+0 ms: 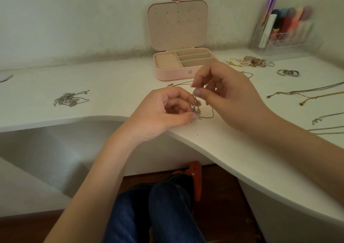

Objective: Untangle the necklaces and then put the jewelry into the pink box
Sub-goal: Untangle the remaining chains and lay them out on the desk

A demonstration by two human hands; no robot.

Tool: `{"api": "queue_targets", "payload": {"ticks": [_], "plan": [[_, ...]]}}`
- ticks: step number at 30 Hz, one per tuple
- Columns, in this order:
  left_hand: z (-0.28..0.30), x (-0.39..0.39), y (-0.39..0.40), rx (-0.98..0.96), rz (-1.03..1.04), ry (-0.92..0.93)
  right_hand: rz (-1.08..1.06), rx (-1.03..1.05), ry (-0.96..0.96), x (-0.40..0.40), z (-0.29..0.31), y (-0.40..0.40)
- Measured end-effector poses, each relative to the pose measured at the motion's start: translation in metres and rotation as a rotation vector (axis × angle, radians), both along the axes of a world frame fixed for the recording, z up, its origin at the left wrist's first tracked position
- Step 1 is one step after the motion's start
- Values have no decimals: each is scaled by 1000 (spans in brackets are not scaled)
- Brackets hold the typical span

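The white desk (111, 79) is being used as the work surface. The pink box (183, 64) is being kept open at the back, lid up, compartments apparently bare, ready for filling. Sorted chains (305, 93) are being kept well apart at right, a silver tangle (71, 98) at left. The knotted necklace (196, 108) is being pinched by the left hand (163, 110) as an anchor, while a strand is being drawn upward between the pinching fingertips of the right hand (229, 92).

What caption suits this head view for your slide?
Both hands, left hand and right hand, pinch a tangled necklace before the open pink box.
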State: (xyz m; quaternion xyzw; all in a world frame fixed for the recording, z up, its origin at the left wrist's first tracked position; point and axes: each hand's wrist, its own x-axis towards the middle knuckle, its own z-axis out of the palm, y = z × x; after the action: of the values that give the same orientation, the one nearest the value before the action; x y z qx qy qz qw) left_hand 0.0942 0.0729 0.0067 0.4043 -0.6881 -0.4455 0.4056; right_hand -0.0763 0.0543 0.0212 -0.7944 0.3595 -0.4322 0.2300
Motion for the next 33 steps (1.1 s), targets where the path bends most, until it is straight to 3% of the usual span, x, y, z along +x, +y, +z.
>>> {"api": "queue_targets", "payload": {"ticks": [7, 12, 19, 27, 33], "plan": [[-1, 0, 0, -2, 77, 32, -50, 43, 154, -7, 3, -2], [-2, 0, 0, -5, 95, 16, -217, 75, 177, -11, 18, 5], [-3, -1, 0, -33, 115, -9, -174, 253, 359, -6, 21, 11], [-8, -3, -1, -83, 123, -55, -158, 440, 222, -5, 16, 10], [-11, -4, -2, -109, 135, -81, -185, 505, 258, -1, 15, 11]]}}
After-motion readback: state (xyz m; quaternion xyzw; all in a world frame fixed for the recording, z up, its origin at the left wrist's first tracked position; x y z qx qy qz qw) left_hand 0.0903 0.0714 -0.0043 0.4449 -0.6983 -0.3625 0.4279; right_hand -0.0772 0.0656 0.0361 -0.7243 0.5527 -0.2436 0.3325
